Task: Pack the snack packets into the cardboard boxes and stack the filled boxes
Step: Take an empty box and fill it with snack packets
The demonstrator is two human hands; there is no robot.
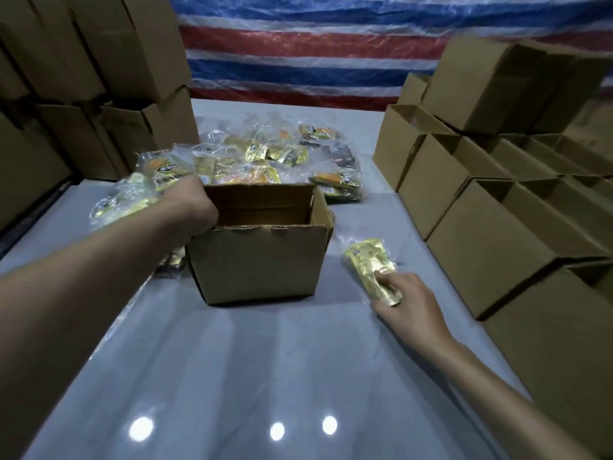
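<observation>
The box (262, 260) stood open mid-table (232, 360), with the packet pile (258, 157) just beyond it. The right hand (408, 303) pinched a gold packet (368, 260) in its fingers, right of the box. The left hand (192, 210) gripped the box's left rim, fingers curled over it. More boxes (481, 227) stood far right.

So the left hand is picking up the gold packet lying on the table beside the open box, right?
Not quite. It is the right hand that grips the gold packet lying on the table beside the open box. The left hand is up at the box's left rim. The head view shows it.
</observation>
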